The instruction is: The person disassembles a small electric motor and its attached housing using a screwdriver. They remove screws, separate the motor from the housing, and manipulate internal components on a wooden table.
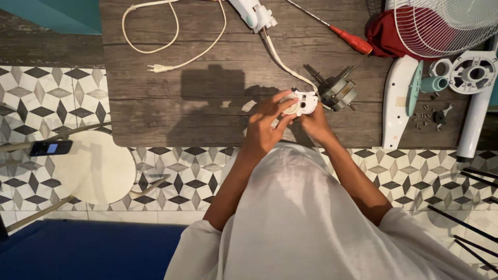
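Both hands, left hand (267, 124) and right hand (315, 124), hold firmly a small white plastic housing (302, 102); a grey metal motor (338, 92) lies at two o'clock, touching it.

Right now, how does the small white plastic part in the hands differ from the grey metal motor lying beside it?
The small white plastic part is held above the wooden table by the left hand and right hand; the grey metal motor lies on the table, untouched. The part is white and smooth-looking; the motor is grey, with dark shafts sticking out. The part looks smaller than the motor. Both sit close together at the end of the white cable.
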